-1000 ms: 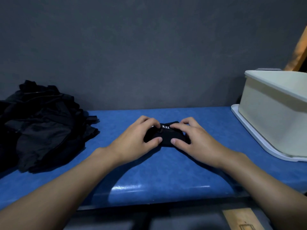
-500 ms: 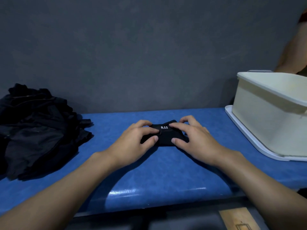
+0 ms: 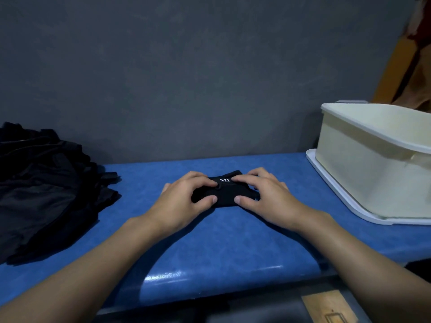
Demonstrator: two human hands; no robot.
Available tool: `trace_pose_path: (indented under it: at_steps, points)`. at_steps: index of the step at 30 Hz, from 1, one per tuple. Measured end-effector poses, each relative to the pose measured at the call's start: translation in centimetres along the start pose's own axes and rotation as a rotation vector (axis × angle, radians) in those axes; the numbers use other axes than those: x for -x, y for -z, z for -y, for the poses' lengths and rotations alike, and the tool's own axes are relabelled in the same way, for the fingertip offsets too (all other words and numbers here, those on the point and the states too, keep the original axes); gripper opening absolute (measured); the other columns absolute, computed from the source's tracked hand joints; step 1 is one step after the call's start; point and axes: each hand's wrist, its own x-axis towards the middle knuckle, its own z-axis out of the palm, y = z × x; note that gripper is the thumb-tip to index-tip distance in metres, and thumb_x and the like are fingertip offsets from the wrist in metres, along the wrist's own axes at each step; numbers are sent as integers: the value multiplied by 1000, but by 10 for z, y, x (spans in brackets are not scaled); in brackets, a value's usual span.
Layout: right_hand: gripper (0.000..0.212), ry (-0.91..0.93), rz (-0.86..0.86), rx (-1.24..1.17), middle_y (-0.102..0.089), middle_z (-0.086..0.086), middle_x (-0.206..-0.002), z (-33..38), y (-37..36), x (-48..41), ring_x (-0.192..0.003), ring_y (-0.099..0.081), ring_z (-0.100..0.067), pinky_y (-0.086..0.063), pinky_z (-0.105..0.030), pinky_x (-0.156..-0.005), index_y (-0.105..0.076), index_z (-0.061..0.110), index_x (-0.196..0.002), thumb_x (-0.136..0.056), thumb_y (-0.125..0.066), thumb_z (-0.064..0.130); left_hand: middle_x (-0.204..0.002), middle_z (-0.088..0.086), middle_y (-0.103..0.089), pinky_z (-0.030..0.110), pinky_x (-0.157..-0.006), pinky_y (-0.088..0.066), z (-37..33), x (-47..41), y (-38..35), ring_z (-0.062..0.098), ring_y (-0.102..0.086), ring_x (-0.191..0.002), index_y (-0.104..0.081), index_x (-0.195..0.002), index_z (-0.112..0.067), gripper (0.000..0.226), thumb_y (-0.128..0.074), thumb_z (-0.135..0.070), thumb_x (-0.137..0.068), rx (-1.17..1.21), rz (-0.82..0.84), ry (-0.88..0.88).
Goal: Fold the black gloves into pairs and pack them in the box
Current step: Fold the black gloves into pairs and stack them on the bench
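Centre of frame: a folded glove bundle point(image 3: 225, 192), black and compact, lies on the blue surface point(image 3: 221, 248). White lettering "5.11" shows on its top face, towards the far edge.

Left hand point(image 3: 184, 201): placed on the left end of the bundle. The fingers curl over the top and the thumb presses against the near edge, so the hand grasps the bundle between fingers and thumb.

Right hand point(image 3: 265, 199): placed on the right end in mirror fashion, fingers curled over the top and thumb at the near edge. It too grasps the bundle. The two thumb tips lie close together but apart, with black fabric showing between them. Both bare forearms run in from the lower corners of the frame.

Left of frame: a loose pile of black gloves point(image 3: 46, 194) rests on the surface against the grey wall point(image 3: 186, 78), well apart from the hands. Individual gloves in it cannot be told apart.

Right of frame: a cream box point(image 3: 373, 171), open at the top, stands on a flat white tray point(image 3: 338, 201) that projects beyond its base. The box is well apart from the bundle. Its contents cannot be seen from this angle.

Bottom right of frame: a wooden panel point(image 3: 331, 306) lies below the front edge of the surface.
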Motion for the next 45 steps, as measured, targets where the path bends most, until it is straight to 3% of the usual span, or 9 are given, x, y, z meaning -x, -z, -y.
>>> trace_pose_path:
  at_steps: [3, 10, 17, 20, 28, 36, 45]
  points:
    - [46, -15, -10, -26, -44, 15, -120, -6, 2, -2, -116, -43, -9, -29, -37, -104, -50, 47, -133, -89, -63, 45, -113, -29, -54, 44, -103, -42, -2, -7, -3, 1, -57, -108, -65, -114, -40, 48, -56, -64, -73, 66, 6, -4]
    - [44, -116, -68, -8, -45, 15, -123, -38, 10, -17, -117, -41, -9, -22, -35, -96, -50, 49, -132, -90, -62, 46, -95, -17, -61, 38, -86, -50, -14, -47, -22, 14, -61, -90, -56, -109, -32, 30, -73, -34, -85, 75, 20, 4]
    - [42, -222, -168, 29, -47, 13, -122, -76, 18, -38, -119, -41, -12, -19, -32, -89, -51, 48, -132, -91, -61, 44, -94, -17, -57, 25, -74, -44, -23, -99, -56, 8, -57, -86, -55, -106, -31, 29, -74, -34, -85, 125, 20, -17]
    - [41, -270, -227, 48, -50, 10, -123, -90, 20, -47, -121, -42, -14, -19, -31, -88, -54, 44, -131, -91, -62, 44, -95, -12, -59, 26, -72, -45, -25, -119, -68, 9, -58, -84, -52, -103, -30, 30, -74, -35, -84, 140, 16, -25]
    - [47, -337, -303, 156, -46, 4, -133, -111, 27, -70, -127, -36, -17, -21, -29, -96, -51, 37, -137, -92, -59, 48, -89, -13, -56, 35, -79, -46, -35, -160, -92, 17, -57, -84, -50, -102, -24, 32, -73, -37, -84, 97, 1, -55]
    - [54, -370, -290, 247, -42, 3, -137, -118, 26, -76, -131, -32, -17, -21, -35, -106, -44, 38, -141, -91, -53, 57, -101, -9, -55, 42, -90, -46, -41, -171, -102, 15, -53, -89, -49, -106, -22, 32, -71, -37, -87, 42, -29, -83]
    - [54, -397, -209, 326, -37, -2, -143, -116, 27, -78, -132, -29, -22, -22, -39, -104, -39, 39, -143, -94, -44, 60, -100, -11, -58, 45, -93, -47, -37, -169, -105, 14, -57, -90, -50, -105, -25, 30, -70, -38, -87, 86, -40, -63]
